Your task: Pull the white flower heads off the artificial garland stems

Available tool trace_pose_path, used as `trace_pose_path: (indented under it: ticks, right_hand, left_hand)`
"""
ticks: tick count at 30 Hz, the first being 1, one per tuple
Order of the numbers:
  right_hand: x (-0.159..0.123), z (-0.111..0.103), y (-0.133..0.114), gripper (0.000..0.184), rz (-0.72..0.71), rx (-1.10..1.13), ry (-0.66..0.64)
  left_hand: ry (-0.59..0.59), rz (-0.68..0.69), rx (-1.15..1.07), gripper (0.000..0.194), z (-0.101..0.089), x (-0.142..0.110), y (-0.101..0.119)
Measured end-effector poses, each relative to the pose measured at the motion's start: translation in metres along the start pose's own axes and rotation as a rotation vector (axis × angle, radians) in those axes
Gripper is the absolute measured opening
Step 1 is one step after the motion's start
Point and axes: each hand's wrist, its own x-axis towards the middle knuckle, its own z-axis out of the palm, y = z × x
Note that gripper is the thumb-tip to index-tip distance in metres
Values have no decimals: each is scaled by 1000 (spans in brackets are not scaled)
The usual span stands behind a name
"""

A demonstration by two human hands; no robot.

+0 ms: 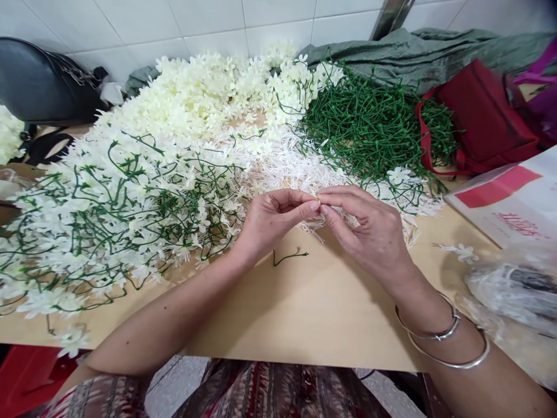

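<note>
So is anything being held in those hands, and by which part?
The left hand and right hand meet at their fingertips; anything between them is too small and hidden to tell.

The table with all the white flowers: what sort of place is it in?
Perhaps a small workshop or home workspace: heaped white flowers, a pile of green plastic-looking stems, and a tiled wall.

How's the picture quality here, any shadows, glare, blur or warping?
Head view: soft shadows beside both bare forearms on the pale wooden table; head view: bright white petals nearly washed out, losing detail; head view: shiny highlights on the clear plastic wrapping, which looks soft at the right edge; head view: wide-angle stretching toward the sides.
</note>
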Motion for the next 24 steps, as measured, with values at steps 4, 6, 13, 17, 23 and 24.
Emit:
trace_pose_path:
  ticks: [4, 6, 13, 17, 23, 24]
  right_hand:
    - [-1, 0, 4, 19, -75, -45, 13]
    - [-1, 0, 6, 19, -114, -62, 23]
    - [-1, 2, 8, 19, -191, -130, 56]
    - [-3, 5, 10, 17, -221, -175, 80]
    - [-4, 7, 11, 20, -243, -203, 95]
    - [-4, 7, 10, 20, -242, -204, 101]
  left_hand:
    - [12, -12, -4, 37, -1, 0, -1]
    - [10, -6, 5, 38, -1, 0, -1]
    - [-10, 6, -26, 34, -1, 0, -3]
    - [4, -4, -26, 35, 0, 0, -4]
    - [9, -12, -44, 37, 1, 0, -4]
    - [11, -15, -47, 37, 2, -1, -3]
